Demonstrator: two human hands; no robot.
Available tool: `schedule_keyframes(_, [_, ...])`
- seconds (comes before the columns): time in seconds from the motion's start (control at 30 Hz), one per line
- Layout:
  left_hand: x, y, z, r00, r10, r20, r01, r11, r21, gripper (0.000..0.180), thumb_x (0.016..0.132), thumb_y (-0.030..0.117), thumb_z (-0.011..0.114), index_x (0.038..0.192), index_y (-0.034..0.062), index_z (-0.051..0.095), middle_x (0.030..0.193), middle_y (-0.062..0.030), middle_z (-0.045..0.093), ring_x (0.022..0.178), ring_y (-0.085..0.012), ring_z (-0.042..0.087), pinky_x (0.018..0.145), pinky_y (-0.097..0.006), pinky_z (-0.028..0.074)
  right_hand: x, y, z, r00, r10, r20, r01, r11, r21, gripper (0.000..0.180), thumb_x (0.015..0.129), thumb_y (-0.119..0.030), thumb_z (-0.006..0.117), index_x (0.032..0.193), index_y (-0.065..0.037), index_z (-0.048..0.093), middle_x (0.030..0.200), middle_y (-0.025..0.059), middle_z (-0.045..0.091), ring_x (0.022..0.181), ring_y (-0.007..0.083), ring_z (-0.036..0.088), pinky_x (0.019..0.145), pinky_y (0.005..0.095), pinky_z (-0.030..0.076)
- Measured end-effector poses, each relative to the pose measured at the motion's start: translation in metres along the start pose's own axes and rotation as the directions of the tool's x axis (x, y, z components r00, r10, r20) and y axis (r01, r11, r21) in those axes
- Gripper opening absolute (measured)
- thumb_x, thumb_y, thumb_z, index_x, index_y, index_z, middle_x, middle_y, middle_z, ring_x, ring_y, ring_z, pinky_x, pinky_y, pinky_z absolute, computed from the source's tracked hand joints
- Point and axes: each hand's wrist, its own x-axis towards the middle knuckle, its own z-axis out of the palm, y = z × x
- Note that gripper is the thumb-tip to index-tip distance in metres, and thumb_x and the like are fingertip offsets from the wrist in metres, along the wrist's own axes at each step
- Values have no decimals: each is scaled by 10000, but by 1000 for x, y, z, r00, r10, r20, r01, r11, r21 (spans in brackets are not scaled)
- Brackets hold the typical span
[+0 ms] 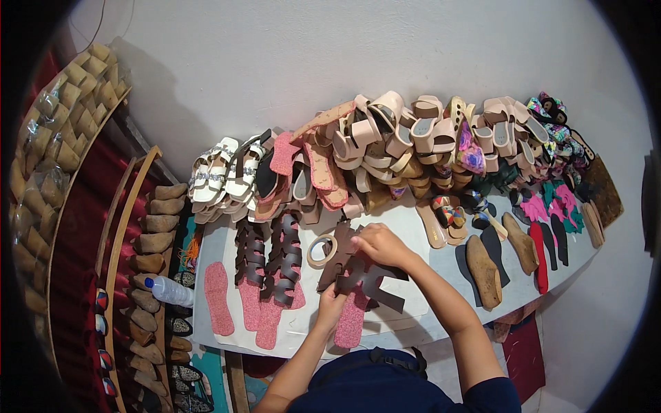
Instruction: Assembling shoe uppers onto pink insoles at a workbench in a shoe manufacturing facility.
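Shoe lasts (157, 224) line the rack at far left, then pink insoles (219, 297) on the white table (206, 329). Left hand (330, 305) pinches the near end of a dark brown strap upper (368, 279) – right hand (379, 244) presses its top, fingers curled, beside a tape roll (321, 251).

tape roll (321, 250) | water bottle (169, 291) | wooden lasts (484, 271) | white sandals (219, 176)

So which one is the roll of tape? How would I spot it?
Start at the white worktable and find the person's right hand. Just left of that hand lies the tape roll, flat on the table beside dark brown strap pieces. It is the only pale round ring there.
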Motion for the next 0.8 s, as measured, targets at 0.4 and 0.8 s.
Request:
schedule_keyframes(0.4, [5,2,-19,938,336,-90,-221,776,590,162,766,12,523,924,-8,554,832,-57,579,737,-147,533,668,-245,418,-16,4,-16,981,179,69,-192,909,369,310,869,-277,408,892,-19,579,793,113,571,778,230,515,763,327,389])
schedule_keyframes(0.8, [1,26,-7,793,587,161,-444,376,814,349,683,-79,498,1018,10,543,923,-126,534,832,-244,546,711,-307,438,-23,3,-30,954,101,282,-224,866,448,254,796,-238,551,954,-41,584,839,72,604,773,159,551,714,278,425])
